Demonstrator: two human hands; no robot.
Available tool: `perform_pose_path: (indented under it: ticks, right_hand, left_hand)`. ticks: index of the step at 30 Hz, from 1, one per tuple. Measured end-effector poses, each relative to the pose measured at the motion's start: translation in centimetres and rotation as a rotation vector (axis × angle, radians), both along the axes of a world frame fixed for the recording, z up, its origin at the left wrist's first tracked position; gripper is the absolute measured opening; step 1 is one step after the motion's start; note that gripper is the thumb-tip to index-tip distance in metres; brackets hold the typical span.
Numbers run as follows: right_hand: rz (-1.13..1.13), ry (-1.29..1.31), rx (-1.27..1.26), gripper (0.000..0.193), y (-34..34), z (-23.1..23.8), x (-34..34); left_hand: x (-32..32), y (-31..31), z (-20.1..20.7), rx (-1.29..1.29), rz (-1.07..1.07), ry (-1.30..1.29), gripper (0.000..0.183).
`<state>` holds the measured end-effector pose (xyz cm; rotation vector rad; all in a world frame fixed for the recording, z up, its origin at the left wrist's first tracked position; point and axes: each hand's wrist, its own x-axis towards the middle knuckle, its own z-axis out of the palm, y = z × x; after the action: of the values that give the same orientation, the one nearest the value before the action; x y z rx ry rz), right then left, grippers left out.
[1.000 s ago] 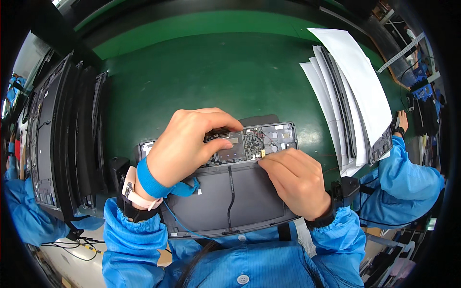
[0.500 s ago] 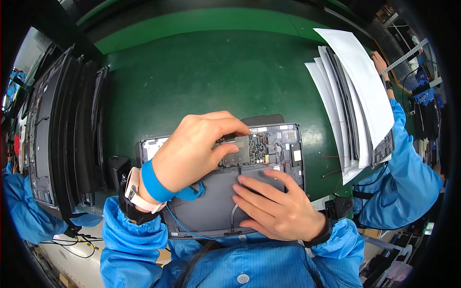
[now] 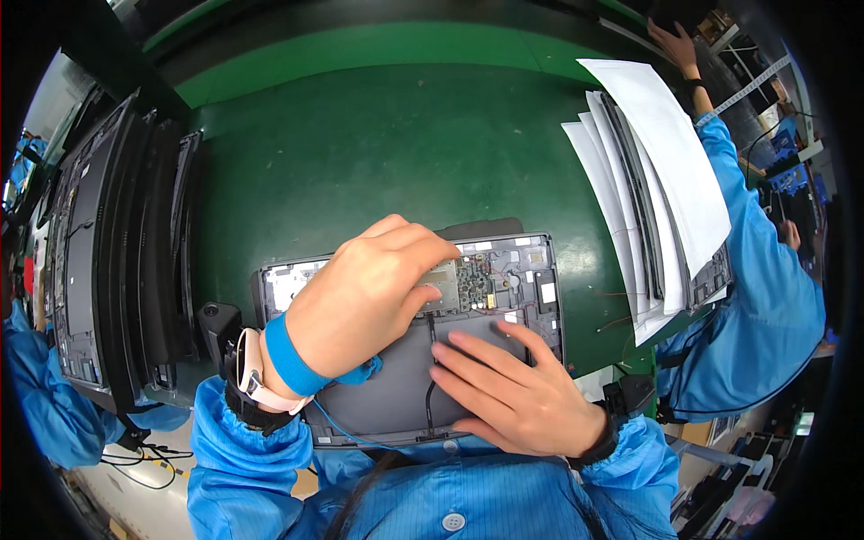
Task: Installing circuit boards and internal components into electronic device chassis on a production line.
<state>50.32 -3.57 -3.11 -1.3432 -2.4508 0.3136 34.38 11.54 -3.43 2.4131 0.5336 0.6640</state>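
An opened tablet-like device casing [image 3: 556, 335] lies before me, its inside facing up. A circuit board [image 3: 486, 286] with a metal shield plate [image 3: 443, 286] runs along its far side. My left hand [image 3: 364, 292] reaches over the board, thumb and fingers curled around the plate; its palm hides the board's left part. On the wrist are a blue strap [image 3: 292, 349] with a blue cord, and a pale band [image 3: 254, 369]. My right hand [image 3: 526, 396] rests with fingers stretched out over the flat dark battery [image 3: 378, 405], beside a thin dark cable [image 3: 430, 396].
Several dark device casings [image 3: 108, 243] stand stacked at the left. At the right, a pile of casings with white sheets [image 3: 661, 162] between them leans on the green table [image 3: 378, 135]. A co-worker's blue sleeve [image 3: 760, 297] is beyond that pile, that person's hand [image 3: 675, 47] farther back.
The co-worker's hand at the right has moved farther away, toward the back. My own hands keep nearly the same places on the device; the whole view has shifted slightly.
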Motion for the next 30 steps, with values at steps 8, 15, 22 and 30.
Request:
perform_pose_path:
  ticks: [8,15,22,30]
  right_hand:
    - [-0.057,-0.108,-0.024,0.051,-1.2,0.3,-0.1]
    - [-0.211,-0.102,0.065,0.048,-0.9,0.4,0.7]
    - [-0.115,0.064,0.112,0.037,2.4,2.6,0.8]
    - [0.247,0.125,0.074,0.039,11.1,0.7,-1.8]
  left_hand:
    - [-0.4,-0.3,0.6,0.065,-0.034,0.054,0.034]
    - [-0.4,-0.1,0.8,0.030,-0.023,0.080,0.042]
    - [-4.1,1.3,4.1,-0.148,0.212,-0.086,0.035]
    - [-5.2,2.6,1.1,-0.582,0.497,-0.549,0.031]
